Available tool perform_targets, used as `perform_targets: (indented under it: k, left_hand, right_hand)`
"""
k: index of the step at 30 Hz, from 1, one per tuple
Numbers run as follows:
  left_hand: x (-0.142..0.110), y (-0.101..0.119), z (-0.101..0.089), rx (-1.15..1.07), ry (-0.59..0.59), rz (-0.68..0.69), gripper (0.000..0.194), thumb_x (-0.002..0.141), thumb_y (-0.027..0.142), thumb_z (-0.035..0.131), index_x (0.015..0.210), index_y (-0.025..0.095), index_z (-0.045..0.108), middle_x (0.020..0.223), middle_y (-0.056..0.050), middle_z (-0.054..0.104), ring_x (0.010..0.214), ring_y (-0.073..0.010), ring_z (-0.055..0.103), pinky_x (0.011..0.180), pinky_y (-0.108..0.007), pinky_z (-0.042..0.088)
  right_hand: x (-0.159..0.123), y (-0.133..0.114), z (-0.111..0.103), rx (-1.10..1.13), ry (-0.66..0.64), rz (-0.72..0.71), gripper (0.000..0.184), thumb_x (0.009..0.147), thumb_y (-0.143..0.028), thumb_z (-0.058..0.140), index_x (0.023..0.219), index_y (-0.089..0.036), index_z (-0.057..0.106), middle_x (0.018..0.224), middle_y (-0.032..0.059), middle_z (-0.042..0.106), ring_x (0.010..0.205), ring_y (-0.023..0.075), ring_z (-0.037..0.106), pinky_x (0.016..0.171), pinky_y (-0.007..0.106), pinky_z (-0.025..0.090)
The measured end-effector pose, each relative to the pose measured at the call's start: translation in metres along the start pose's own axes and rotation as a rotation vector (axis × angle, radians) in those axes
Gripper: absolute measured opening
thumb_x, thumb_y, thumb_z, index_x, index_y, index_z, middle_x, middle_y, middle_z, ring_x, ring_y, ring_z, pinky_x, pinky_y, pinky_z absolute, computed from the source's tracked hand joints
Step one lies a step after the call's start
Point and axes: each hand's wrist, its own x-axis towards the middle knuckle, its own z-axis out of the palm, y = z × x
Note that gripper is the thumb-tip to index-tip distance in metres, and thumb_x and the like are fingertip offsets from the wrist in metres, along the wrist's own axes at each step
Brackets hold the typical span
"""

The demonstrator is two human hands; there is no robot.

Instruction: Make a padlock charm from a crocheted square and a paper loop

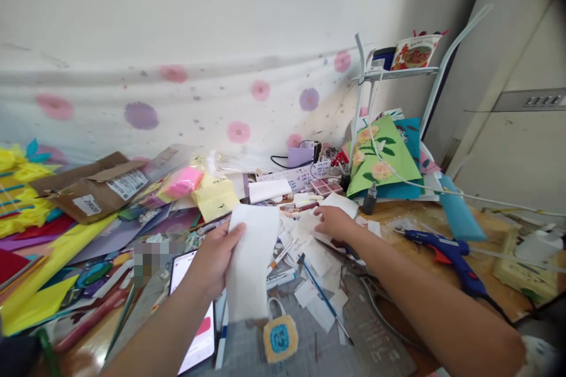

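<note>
My left hand grips a long white strip by its left edge, thumb on top. It looks soft and smooth; whether it is paper or cloth I cannot tell. My right hand hovers at the far side of a heap of white paper scraps, fingers partly curled and apart, with nothing visible in them. Beneath the right wrist lie scissors, partly hidden. A blue paintbrush and a white marker rest among the scraps. Below the strip is a small yellow square tag with a blue centre and a loop.
A lit phone lies beside my left forearm. At right are a blue glue gun, a small dark bottle and a white rack. Coloured sheets and a cardboard package crowd the left side.
</note>
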Motion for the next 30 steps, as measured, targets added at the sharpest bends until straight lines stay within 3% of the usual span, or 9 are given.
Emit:
perform_targets:
  k: [5, 8, 10, 12, 14, 17, 21, 27, 30]
  left_hand:
    - [0.062, 0.025, 0.013, 0.078, 0.161, 0.171, 0.026, 0.088, 0.029, 0.055, 0.109, 0.014, 0.057, 0.099, -0.006, 0.064, 0.080, -0.0179, 0.064, 0.069, -0.035, 0.053]
    - [0.090, 0.039, 0.019, 0.137, 0.193, 0.227, 0.032, 0.088, 0.028, 0.056, 0.117, 0.016, 0.053, 0.117, -0.009, 0.057, 0.097, -0.0225, 0.059, 0.080, -0.043, 0.051]
    - [0.095, 0.045, 0.024, 0.159, 0.210, 0.274, 0.041, 0.086, 0.024, 0.058, 0.126, 0.019, 0.047, 0.132, -0.011, 0.046, 0.112, -0.0279, 0.051, 0.090, -0.051, 0.045]
    - [0.085, 0.045, 0.032, 0.150, 0.178, 0.316, 0.055, 0.082, 0.019, 0.063, 0.132, 0.023, 0.041, 0.146, -0.009, 0.031, 0.127, -0.0305, 0.036, 0.100, -0.051, 0.035]
    - [0.062, 0.039, 0.046, 0.114, 0.068, 0.315, 0.063, 0.075, 0.016, 0.069, 0.132, 0.026, 0.041, 0.148, -0.007, 0.029, 0.134, -0.0255, 0.028, 0.106, -0.039, 0.029]
    - [0.014, 0.017, 0.072, 0.035, -0.229, 0.193, 0.053, 0.073, 0.032, 0.072, 0.121, 0.020, 0.053, 0.126, -0.012, 0.056, 0.115, -0.0260, 0.052, 0.093, -0.037, 0.042]
    - [-0.035, -0.013, 0.095, -0.111, -0.481, -0.016, 0.053, 0.074, 0.044, 0.068, 0.116, 0.015, 0.057, 0.101, -0.014, 0.066, 0.084, -0.0215, 0.063, 0.073, -0.034, 0.050]
    - [-0.052, -0.040, 0.087, -0.232, -0.522, -0.077, 0.042, 0.069, 0.038, 0.074, 0.102, 0.014, 0.063, 0.077, -0.005, 0.064, 0.058, -0.0112, 0.055, 0.051, -0.021, 0.043]
    - [-0.054, -0.050, 0.081, -0.229, -0.486, -0.062, 0.038, 0.068, 0.034, 0.076, 0.098, 0.013, 0.065, 0.075, -0.005, 0.066, 0.060, -0.0126, 0.055, 0.055, -0.024, 0.044]
  right_hand:
    - [-0.001, 0.000, -0.018, 0.304, 0.102, 0.011, 0.026, 0.090, -0.029, 0.055, 0.114, -0.018, 0.057, 0.117, 0.0067, 0.059, 0.096, 0.0220, 0.061, 0.080, 0.041, 0.052]
    - [-0.013, 0.005, -0.043, 0.554, 0.228, 0.035, 0.028, 0.090, -0.029, 0.056, 0.115, -0.016, 0.056, 0.117, 0.0071, 0.059, 0.096, 0.0224, 0.061, 0.080, 0.042, 0.052]
    - [-0.027, 0.009, -0.060, 0.739, 0.308, 0.050, 0.029, 0.090, -0.030, 0.056, 0.116, -0.016, 0.055, 0.115, 0.0073, 0.059, 0.094, 0.0216, 0.062, 0.078, 0.041, 0.053]
    - [-0.047, 0.009, -0.071, 0.918, 0.345, 0.053, 0.027, 0.091, -0.030, 0.054, 0.114, -0.016, 0.055, 0.109, 0.0066, 0.061, 0.087, 0.0187, 0.063, 0.072, 0.037, 0.054]
    - [-0.070, 0.004, -0.074, 1.080, 0.328, 0.045, 0.021, 0.090, -0.031, 0.055, 0.104, -0.015, 0.058, 0.093, 0.0029, 0.063, 0.072, 0.0141, 0.062, 0.062, 0.030, 0.053]
    - [-0.103, -0.012, -0.064, 1.274, 0.237, 0.028, 0.022, 0.074, -0.034, 0.070, 0.077, -0.017, 0.056, 0.063, -0.0042, 0.059, 0.050, 0.0105, 0.054, 0.047, 0.023, 0.044]
    - [-0.133, -0.032, -0.046, 1.401, 0.089, 0.003, 0.030, 0.060, -0.034, 0.079, 0.069, -0.019, 0.054, 0.060, -0.0041, 0.059, 0.050, 0.0110, 0.053, 0.049, 0.024, 0.042]
    - [-0.149, -0.039, -0.028, 1.369, 0.007, -0.020, 0.027, 0.063, -0.032, 0.077, 0.067, -0.018, 0.055, 0.060, -0.0050, 0.055, 0.053, 0.0098, 0.048, 0.052, 0.022, 0.037]
    - [-0.149, -0.040, -0.019, 1.308, 0.000, -0.017, 0.028, 0.063, -0.033, 0.079, 0.066, -0.017, 0.056, 0.058, -0.0062, 0.051, 0.051, 0.0078, 0.041, 0.049, 0.020, 0.030]
